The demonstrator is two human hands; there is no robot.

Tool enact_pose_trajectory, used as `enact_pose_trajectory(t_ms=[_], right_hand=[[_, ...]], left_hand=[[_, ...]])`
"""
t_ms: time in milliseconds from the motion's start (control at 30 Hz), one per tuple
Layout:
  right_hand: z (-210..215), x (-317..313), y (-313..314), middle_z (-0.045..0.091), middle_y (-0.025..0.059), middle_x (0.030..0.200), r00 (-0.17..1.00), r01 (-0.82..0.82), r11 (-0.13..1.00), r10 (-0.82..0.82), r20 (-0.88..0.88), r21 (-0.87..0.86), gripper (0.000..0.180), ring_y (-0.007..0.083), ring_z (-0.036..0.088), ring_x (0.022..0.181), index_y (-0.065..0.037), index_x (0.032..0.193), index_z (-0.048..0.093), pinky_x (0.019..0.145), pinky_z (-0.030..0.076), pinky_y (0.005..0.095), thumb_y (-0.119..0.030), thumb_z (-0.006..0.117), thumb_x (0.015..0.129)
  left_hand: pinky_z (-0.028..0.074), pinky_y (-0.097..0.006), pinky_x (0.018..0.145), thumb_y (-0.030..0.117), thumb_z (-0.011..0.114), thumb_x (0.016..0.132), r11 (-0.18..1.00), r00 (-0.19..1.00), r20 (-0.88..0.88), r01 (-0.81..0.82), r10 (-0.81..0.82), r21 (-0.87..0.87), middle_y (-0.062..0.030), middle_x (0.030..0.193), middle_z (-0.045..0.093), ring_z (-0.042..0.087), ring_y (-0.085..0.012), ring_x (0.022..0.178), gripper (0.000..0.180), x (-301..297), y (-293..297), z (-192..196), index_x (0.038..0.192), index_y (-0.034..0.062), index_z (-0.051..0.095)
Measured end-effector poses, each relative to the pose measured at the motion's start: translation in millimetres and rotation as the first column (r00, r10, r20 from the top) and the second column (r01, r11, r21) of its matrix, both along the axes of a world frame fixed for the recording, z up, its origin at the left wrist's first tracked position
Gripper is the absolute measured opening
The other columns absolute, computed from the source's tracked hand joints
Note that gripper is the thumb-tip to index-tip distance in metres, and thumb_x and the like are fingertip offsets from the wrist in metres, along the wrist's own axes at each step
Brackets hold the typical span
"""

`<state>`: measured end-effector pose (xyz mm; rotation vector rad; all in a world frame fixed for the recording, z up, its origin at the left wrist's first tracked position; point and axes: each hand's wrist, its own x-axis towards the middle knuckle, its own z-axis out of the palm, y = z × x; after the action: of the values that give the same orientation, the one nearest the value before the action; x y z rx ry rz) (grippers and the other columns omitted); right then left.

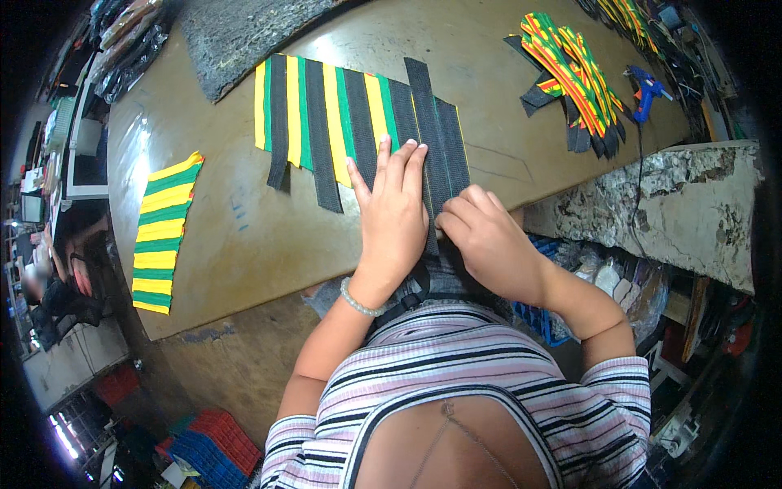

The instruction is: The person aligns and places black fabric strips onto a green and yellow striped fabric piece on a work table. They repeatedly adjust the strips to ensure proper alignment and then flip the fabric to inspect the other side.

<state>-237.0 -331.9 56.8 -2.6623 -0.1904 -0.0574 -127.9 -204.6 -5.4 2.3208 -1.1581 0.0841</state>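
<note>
A panel of black, yellow and green woven strips (330, 106) lies on the table in front of me, some black ends sticking out past its near edge. Across its right part runs a long black strap (419, 90), reaching toward my body at the table edge. My left hand (397, 204) rests with fingers stretched out, pressing the strips down beside this strap. At the strap's near end, my right hand (493, 244) has its fingers curled and pinched on the black webbing; the fingertips are partly hidden.
On the brown table (244, 253) lie a yellow-green striped piece (167, 236), a grey mat (244, 41), a pile of patterned strips (574, 73) and a blue glue gun (648, 91) with a hanging cord. A worn concrete ledge (676, 204) stands right. Another person (61, 293) is far left.
</note>
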Motion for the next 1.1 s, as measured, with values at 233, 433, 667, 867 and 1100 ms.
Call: enact_pose_trajectory(t_ms=[233,433,667,867,1100], right_hand=[[-54.8,99.1,-68.8,0.065,0.0176,0.101,0.965,0.106,0.988,-0.074,0.253,-0.116,0.019,0.0369,0.056,0.104,0.001,0.094,0.067,0.091,0.048,0.0458,0.000,0.063,0.075],[-36.4,129.8,-83.2,0.067,0.0137,0.099,0.839,0.138,0.988,-0.080,0.539,-0.069,0.019,0.0342,0.058,0.098,-0.001,0.100,0.071,0.089,0.050,0.0444,0.000,0.065,0.081],[5.4,-0.9,-42.6,0.068,0.0142,0.097,0.965,0.243,0.962,-0.253,0.072,0.123,0.013,0.0338,0.062,0.097,0.001,0.098,0.069,0.091,0.049,0.0428,0.001,0.070,0.085],[-18.6,93.1,-121.5,0.065,0.0153,0.133,0.915,0.256,0.966,-0.236,0.327,-0.019,0.032,0.0369,0.058,0.121,-0.003,0.125,0.067,0.106,0.046,0.0453,-0.003,0.060,0.093],[-20.5,329.1,-150.4,0.071,0.0207,0.106,0.814,-0.055,0.994,0.098,0.573,-0.091,0.028,0.0382,0.065,0.105,0.002,0.103,0.074,0.098,0.050,0.0464,-0.023,0.073,0.090]], left_hand=[[0.020,-0.070,0.118,0.001,0.061,0.088,0.990,0.993,0.115,0.008,-0.024,0.139,-0.0086,0.143,0.055,0.042,-0.0331,0.146,0.059,3.1,2.4,9.4,0.146,0.0096,0.052],[0.022,-0.071,0.116,0.011,0.060,0.094,0.974,0.985,0.157,0.036,-0.073,0.224,-0.0070,0.143,0.055,0.044,-0.0309,0.143,0.054,6.9,7.1,14.5,0.147,0.0105,0.051],[0.018,-0.080,0.110,0.049,0.064,0.092,0.981,0.988,0.106,0.090,-0.109,0.170,-0.0101,0.147,0.049,0.040,-0.0342,0.142,0.068,0.3,0.4,21.2,0.149,0.0140,0.050],[0.013,-0.081,0.111,0.051,0.064,0.090,0.984,0.992,0.069,0.098,-0.110,0.151,-0.0069,0.148,0.049,0.040,-0.0354,0.141,0.066,-4.4,-10.7,29.5,0.145,0.0167,0.055],[0.015,-0.078,0.112,0.053,0.061,0.092,0.974,0.990,0.036,0.128,-0.137,0.189,-0.0030,0.158,0.042,0.034,-0.0351,0.147,0.067,-3.1,5.2,21.3,0.150,0.0208,0.051]])
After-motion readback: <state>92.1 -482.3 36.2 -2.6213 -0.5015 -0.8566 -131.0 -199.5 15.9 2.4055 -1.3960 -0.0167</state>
